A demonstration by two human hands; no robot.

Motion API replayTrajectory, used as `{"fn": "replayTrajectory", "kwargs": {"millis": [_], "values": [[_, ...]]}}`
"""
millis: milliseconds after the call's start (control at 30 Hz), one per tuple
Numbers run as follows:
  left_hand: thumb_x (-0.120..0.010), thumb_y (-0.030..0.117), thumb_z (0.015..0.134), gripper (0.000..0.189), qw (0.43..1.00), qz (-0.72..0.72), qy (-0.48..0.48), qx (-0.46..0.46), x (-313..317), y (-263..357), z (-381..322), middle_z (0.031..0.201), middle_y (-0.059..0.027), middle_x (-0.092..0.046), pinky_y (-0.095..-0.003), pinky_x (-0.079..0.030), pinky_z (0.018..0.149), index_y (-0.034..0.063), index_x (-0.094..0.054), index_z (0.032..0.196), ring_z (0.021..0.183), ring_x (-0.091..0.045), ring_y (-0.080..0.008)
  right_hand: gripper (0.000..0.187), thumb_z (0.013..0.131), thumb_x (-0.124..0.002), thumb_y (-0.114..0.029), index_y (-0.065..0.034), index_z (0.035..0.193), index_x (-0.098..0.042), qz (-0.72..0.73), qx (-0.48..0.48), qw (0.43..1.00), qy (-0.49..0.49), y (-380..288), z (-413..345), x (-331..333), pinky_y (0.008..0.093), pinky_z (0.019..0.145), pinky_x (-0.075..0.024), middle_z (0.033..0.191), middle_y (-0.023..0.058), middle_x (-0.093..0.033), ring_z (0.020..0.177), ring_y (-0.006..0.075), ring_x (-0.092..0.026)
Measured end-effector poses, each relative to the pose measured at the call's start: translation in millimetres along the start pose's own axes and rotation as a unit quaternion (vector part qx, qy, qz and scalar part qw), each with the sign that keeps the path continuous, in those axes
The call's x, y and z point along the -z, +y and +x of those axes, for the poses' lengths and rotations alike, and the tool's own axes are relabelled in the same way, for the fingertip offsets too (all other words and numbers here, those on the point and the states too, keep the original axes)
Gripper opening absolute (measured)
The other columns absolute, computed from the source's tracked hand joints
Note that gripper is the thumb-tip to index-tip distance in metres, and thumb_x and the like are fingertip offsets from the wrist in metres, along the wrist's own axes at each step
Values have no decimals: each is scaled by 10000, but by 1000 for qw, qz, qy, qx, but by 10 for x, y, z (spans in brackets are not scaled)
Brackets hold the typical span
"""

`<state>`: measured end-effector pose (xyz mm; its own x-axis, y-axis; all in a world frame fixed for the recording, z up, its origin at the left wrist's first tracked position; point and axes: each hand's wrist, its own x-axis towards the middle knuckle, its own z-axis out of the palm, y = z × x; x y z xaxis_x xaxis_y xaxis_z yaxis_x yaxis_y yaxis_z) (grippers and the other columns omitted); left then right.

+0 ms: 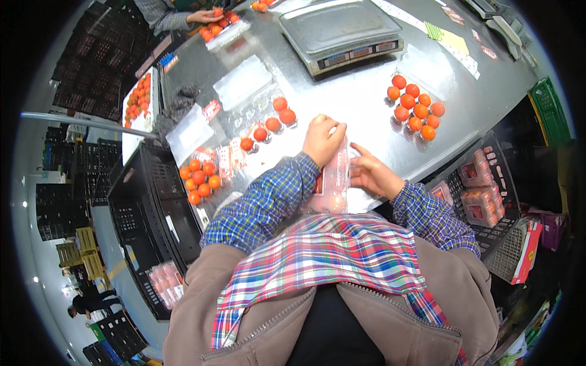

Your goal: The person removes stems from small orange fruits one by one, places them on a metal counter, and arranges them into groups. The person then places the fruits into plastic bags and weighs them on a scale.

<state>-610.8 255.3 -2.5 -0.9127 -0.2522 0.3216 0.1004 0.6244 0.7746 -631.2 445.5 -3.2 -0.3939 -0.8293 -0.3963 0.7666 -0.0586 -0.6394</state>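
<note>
A clear plastic clamshell package (336, 176) with a reddish label stands at the table's front edge, close to my apron. Pale red shapes show through its wall. My left hand (324, 139) grips its far end, fingers curled over the top. Against its right side is my right hand (376, 173), thumb raised and the other fingertips partly hidden by the package. Loose tomatoes (273, 124) lie in a bent row to the left of my left hand. A cluster of tomatoes (420, 110) sits to the right, beyond my right hand. Another tomato cluster (199, 177) lies near the left edge.
A weighing scale (341, 34) stands at the back of the metal table (316, 96). Black crates (151, 201) flank me at left, and a crate of filled packages (485, 201) is at right. Across the table, another person's hand (206, 17) holds a tomato.
</note>
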Motion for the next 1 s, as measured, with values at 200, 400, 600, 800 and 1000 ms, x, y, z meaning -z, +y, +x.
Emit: {"fn": "replayTrajectory", "kwargs": {"millis": [200,400,600,800,1000], "values": [[-571,180,888,207,1000,-13,-7,20,-5,68,-7,846,-195,-602,-428,-452,792,-20,-610,849,841,-565,-362,547,998,-520,-301,-20,1444,-376,-49,65,996,-21,-224,347,-2,317,876,-532,1252,97,-576,1065,166,-616],[-609,296,887,347,994,72,-31,79,116,78,73,777,-195,-625,-461,-458,732,-12,-622,726,783,-574,-373,505,1013,-507,-309,-12,1414,-434,-105,64,992,-19,-172,494,-101,230,723,-492,1145,55,-609,885,103,-588],[-643,309,826,329,993,105,-14,58,44,55,47,721,-159,-614,-452,-473,725,21,-627,669,760,-586,-341,444,1003,-491,-253,-11,1374,-458,-142,38,989,-29,-272,516,-29,269,812,-503,1172,67,-603,984,125,-594],[-621,217,781,268,994,-20,-3,112,115,63,69,658,-156,-572,-407,-447,641,-8,-599,638,688,-564,-312,368,1004,-388,-226,-8,1260,-537,-143,109,981,72,37,722,172,291,868,-491,1147,95,-609,991,150,-590],[-557,88,829,181,975,-211,65,25,431,-96,197,665,-97,-469,-321,-401,623,-20,-496,697,656,-495,-210,328,981,-351,-184,-21,1141,-587,-86,157,968,174,115,760,391,310,816,-519,991,100,-636,898,169,-607]]}}
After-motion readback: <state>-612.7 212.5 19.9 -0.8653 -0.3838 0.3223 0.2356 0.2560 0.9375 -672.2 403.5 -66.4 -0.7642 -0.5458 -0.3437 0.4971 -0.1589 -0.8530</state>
